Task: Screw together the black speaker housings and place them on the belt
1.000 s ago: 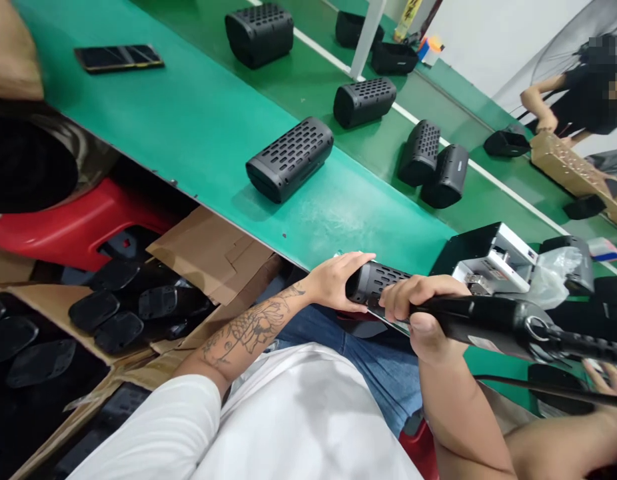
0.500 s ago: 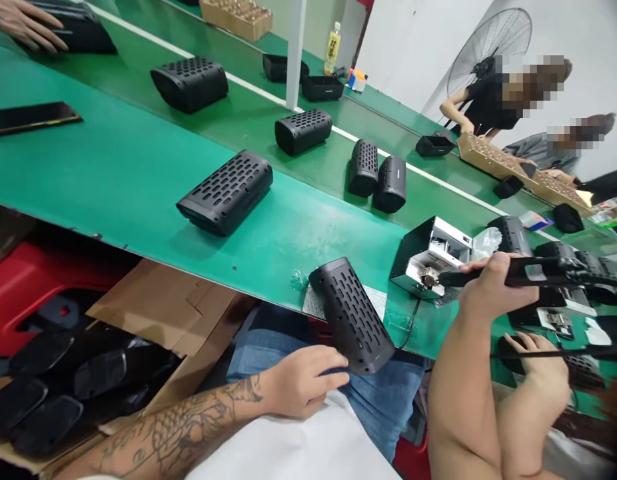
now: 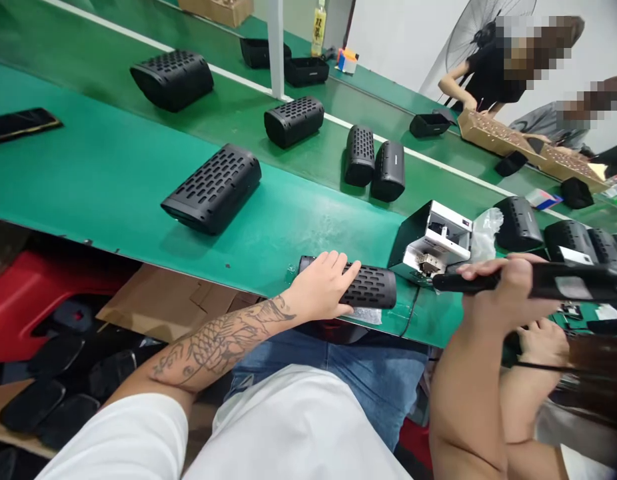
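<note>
Head view has the left hand (image 3: 324,287) clasped over a black case (image 3: 372,287) at the green bench (image 3: 293,213) edge and the right hand (image 3: 501,293) gripping a screwdriver (image 3: 546,280), tip at the small machine (image 3: 409,241), so the case seems placed but unfinished.

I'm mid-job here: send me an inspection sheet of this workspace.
Surface: green bench; pale patch, scuff or glare unclear.
Job's things: perforated black housing at the bench's near edge; black handheld tool, its tip end by the black-and-white device.
Clutter: dark phone on the bench; crumpled clear bag by the device.
Hands: left hand holds the housing; right hand grips the tool.
Cables: thin black cord beside the device.
Surroundings: co-workers across the bench, fan, red stool at left.
</note>
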A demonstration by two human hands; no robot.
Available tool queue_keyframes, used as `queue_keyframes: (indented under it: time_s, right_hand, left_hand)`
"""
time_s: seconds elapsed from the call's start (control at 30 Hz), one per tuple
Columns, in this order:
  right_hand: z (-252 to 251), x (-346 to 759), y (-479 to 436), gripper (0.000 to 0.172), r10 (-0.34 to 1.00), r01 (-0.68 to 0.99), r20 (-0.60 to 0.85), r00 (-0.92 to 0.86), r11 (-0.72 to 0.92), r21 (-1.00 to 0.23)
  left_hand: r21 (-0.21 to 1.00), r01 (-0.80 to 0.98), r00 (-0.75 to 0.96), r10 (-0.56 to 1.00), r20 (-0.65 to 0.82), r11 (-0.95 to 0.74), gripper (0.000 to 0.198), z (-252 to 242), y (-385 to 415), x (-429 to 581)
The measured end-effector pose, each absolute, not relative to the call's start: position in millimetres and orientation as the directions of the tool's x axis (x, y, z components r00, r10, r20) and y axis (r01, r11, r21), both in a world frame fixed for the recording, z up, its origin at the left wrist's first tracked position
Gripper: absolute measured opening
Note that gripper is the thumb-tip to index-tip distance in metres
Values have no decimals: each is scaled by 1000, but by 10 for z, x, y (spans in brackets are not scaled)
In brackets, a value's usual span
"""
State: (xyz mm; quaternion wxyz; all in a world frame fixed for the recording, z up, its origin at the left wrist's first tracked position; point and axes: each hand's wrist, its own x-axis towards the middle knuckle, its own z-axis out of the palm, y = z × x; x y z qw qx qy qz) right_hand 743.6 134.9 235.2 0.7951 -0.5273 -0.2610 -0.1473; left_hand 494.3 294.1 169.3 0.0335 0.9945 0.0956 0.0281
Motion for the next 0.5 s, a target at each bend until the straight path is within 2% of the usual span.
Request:
queue_keyframes:
  time_s: [0.07,0.13,0.2,0.3,0.5]
  right_hand:
    - [2419,7269,1159,27,202,494,647,735,495,-715]
    - [2439,7109,988,20,465,395,713,525,609,-688]
    - [2402,6968,900,26,602,283,713,360,658,-698]
    - [2281,6821,941,29,605,253,708,365,667,-701]
    - [2128,6781,1142,14,614,274,693,376,641,-717]
  left_hand:
    - [87,251,968,252,5,-964,107,1701,2884,4950]
    - [108,268,964,267,-23,-957,108,1711,2869,4953]
    - [118,272,962,271,-25,-955,107,1716,2873,4952]
    - [111,266,964,267,0,-958,106,1697,2876,4944]
    - [95,253,964,259,54,-963,104,1645,2876,4933]
